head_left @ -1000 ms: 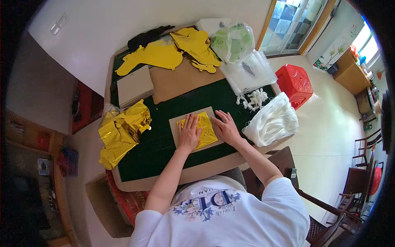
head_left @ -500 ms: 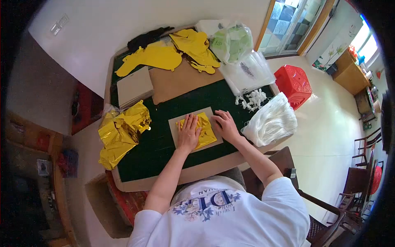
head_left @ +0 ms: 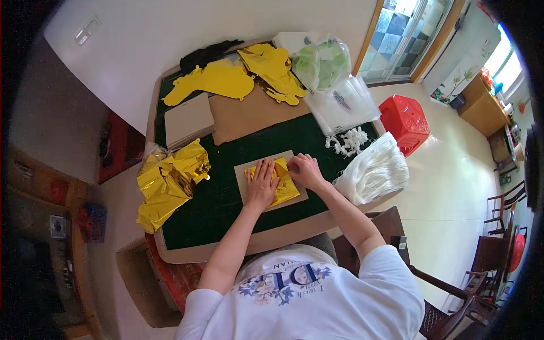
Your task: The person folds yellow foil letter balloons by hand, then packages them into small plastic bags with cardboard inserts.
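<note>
A folded gold foil sheet (head_left: 287, 191) lies on a square of grey-brown cardboard (head_left: 240, 177) near the front of the green table top. My left hand (head_left: 262, 186) rests flat on the foil's left part, fingers pointing away from me, holding nothing. At the foil's upper right edge, my right hand (head_left: 306, 171) has its fingers drawn together in a pinch. Whether the fingertips hold the foil's edge is too small to tell.
Crumpled gold foil (head_left: 170, 184) hangs over the table's left edge. Stacked cardboard squares (head_left: 188, 122), yellow foil shapes (head_left: 218, 81) and plastic bags (head_left: 344, 105) lie at the back. White strings (head_left: 374, 170) lie right, near a red stool (head_left: 404, 122).
My right hand has moved slightly left onto the foil's upper right edge, and its spread fingers have closed together. My left hand stays flat on the foil.
</note>
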Action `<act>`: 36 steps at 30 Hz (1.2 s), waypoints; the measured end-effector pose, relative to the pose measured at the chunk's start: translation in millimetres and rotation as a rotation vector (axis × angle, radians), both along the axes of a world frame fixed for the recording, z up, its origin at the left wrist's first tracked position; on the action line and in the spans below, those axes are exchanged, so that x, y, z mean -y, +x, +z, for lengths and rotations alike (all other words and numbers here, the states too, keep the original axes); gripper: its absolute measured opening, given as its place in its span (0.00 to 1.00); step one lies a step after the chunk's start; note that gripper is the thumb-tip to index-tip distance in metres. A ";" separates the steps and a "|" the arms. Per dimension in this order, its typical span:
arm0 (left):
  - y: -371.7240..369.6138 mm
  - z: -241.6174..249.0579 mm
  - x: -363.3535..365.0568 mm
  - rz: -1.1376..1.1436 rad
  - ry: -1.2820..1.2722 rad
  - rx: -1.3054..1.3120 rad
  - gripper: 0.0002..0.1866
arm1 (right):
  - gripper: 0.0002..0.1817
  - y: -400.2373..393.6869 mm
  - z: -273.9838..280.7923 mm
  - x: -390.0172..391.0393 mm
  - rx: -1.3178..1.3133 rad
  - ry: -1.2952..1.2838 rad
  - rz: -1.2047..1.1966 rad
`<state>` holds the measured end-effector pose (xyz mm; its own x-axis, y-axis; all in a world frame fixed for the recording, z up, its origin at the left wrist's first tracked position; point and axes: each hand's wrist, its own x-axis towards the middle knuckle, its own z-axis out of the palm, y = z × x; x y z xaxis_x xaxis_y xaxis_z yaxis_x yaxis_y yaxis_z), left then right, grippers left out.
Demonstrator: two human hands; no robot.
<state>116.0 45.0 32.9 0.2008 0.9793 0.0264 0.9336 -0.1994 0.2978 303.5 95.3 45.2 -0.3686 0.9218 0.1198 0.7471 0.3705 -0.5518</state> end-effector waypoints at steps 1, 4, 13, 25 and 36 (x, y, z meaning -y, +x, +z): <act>0.0 -0.2 -0.1 0.000 0.001 0.001 0.30 | 0.14 0.2 -1.5 1.0 0.004 0.022 0.000; -0.8 -2.3 0.5 -0.004 0.008 0.029 0.30 | 0.14 -1.0 -0.6 3.5 0.047 -0.008 -0.028; -1.1 -5.1 1.2 -0.007 0.043 0.036 0.29 | 0.07 -8.3 -9.0 9.8 -0.057 0.140 -0.074; -0.4 -2.5 0.9 -0.018 0.017 -0.014 0.29 | 0.09 10.4 -6.2 17.8 -0.115 0.316 0.262; 0.4 0.9 1.7 -0.064 0.016 -0.096 0.28 | 0.14 25.8 10.1 9.9 0.160 0.340 0.485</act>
<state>116.4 43.3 33.8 0.2657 0.9639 0.0198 0.9427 -0.2641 0.2039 329.3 85.4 55.3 -0.7741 0.5646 0.2864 0.5133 0.8245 -0.2380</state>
